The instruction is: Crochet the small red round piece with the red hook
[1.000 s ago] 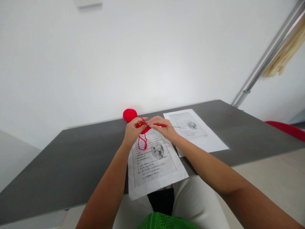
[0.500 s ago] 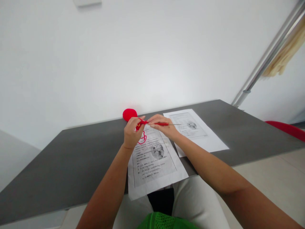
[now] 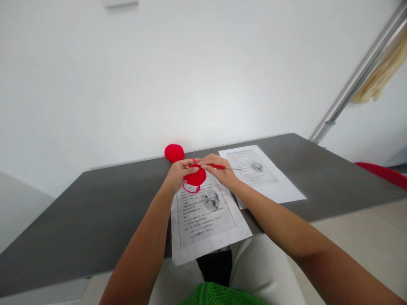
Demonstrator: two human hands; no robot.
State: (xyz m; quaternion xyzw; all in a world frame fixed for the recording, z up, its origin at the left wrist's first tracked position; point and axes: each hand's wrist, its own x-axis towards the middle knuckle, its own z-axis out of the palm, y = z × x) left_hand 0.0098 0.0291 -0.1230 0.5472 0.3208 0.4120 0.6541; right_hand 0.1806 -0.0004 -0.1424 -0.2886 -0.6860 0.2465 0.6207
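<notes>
Broadly, a white wall (image 3: pixel 203 76) rises in front of you, and the dark grey table (image 3: pixel 95 220) runs along it. On the table lie two printed sheets: the nearer sheet (image 3: pixel 203 250) is right below your hands, its lower edge hanging over the table's front edge towards your lap, and the other sheet (image 3: pixel 280 190) lies just beside it, to the right. Your two hands meet above the top of the nearer sheet. Your left hand (image 3: pixel 176 176) pinches a round piece of red knitting (image 3: pixel 197 177) between thumb and fingers; your right hand (image 3: pixel 223 173) grips a hook (image 3: pixel 219 167) by its red handle, one thin metal end sticking out to the right above the second sheet. A ball of red yarn (image 3: pixel 174 153) sits on the table near the wall, just beyond your left hand. Below the knitting hangs a loose loop of yarn (image 3: pixel 197 190). Smallest, a yellow bit (image 3: pixel 187 167) shows by your left fingers; you cannot tell exactly what it is.
</notes>
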